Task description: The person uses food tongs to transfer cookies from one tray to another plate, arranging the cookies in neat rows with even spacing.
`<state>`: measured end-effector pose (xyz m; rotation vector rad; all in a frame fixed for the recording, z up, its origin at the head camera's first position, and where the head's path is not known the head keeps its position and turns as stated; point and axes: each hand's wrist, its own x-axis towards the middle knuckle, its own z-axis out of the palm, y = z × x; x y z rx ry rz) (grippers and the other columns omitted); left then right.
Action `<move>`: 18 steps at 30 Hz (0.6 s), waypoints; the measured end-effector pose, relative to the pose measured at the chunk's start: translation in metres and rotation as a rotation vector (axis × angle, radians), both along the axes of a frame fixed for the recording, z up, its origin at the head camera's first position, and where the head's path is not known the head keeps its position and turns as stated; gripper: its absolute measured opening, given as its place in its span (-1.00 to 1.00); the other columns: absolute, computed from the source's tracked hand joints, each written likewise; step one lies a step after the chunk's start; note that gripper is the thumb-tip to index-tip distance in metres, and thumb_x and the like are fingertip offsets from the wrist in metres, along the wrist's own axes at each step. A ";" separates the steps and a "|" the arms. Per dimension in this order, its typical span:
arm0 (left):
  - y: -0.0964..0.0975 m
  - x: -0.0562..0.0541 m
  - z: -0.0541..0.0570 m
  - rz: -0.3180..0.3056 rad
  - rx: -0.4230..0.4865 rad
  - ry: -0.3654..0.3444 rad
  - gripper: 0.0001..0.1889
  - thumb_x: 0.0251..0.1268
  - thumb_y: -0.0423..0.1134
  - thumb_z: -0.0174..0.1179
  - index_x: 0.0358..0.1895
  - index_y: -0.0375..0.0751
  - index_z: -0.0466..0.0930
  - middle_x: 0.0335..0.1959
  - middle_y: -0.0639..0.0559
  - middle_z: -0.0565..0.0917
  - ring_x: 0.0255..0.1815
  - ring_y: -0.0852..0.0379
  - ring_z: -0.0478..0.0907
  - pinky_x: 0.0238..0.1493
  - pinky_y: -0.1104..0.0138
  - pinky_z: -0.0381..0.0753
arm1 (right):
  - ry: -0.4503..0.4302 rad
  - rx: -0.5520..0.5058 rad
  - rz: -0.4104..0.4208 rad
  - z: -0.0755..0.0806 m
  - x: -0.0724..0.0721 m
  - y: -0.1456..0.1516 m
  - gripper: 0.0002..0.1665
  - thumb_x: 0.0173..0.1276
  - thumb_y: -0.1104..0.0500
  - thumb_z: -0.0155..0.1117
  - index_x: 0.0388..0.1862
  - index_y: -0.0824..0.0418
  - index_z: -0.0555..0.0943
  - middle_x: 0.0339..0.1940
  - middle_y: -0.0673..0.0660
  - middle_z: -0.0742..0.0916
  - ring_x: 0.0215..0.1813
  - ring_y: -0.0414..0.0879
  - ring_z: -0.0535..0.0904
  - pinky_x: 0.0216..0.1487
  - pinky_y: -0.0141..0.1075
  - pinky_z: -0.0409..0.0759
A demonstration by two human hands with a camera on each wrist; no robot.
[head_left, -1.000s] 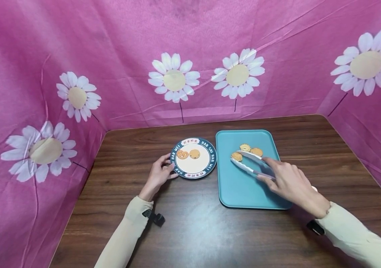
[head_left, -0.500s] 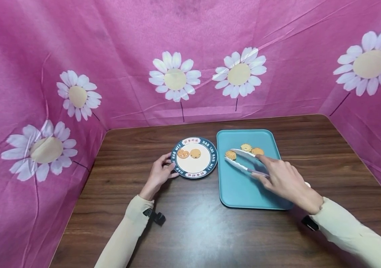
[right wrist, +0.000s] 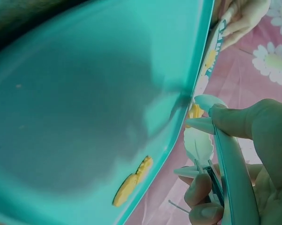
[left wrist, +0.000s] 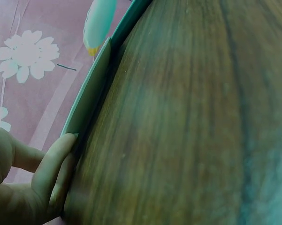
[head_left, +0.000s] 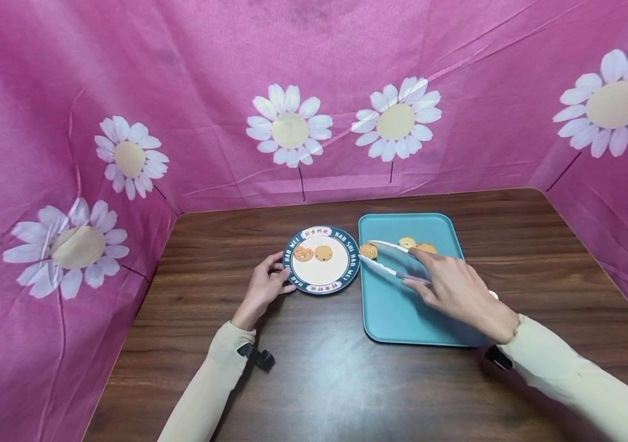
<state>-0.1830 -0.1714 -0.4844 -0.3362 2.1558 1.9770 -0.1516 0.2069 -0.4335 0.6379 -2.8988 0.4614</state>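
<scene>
Head view, starting at the left: the left hand [head_left: 265,282] holds the near-left edge of a round white plate [head_left: 319,274] with a dark blue rim and letters on it. On the plate lie a brown pretzel-shaped cookie [head_left: 303,253] and, just right of it, a round tan cookie [head_left: 323,253] with dark dots. Next comes a round golden swirl cookie [head_left: 368,251]. It sits between the tips of long, thin, pale tongs [head_left: 382,269], over the left side of a flat blue-green tray [head_left: 402,313], right beside the plate's rim. It looks lifted off the tray. The right hand [head_left: 454,291] holds the tongs, thumb on one side and fingers on the other. The tongs' long line runs left and a bit away from the person, so the swirl cookie is left of the right hand, which is nearer to it than the left hand. Behind the tongs, a yellow flower-shaped cookie [head_left: 406,243] and a plain round brown cookie [head_left: 426,248] lie on the tray.
</scene>
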 end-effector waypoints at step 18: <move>0.000 0.002 0.003 -0.006 0.004 -0.009 -0.41 0.53 -0.54 0.04 0.57 -0.27 0.28 0.07 -0.21 0.40 -0.16 0.14 0.60 -0.07 0.28 0.94 | 0.077 0.023 0.076 -0.001 -0.016 -0.022 -0.34 0.33 -0.10 0.51 0.27 0.22 0.58 -0.24 0.21 0.79 -0.36 -0.01 0.58 -0.56 -0.10 0.69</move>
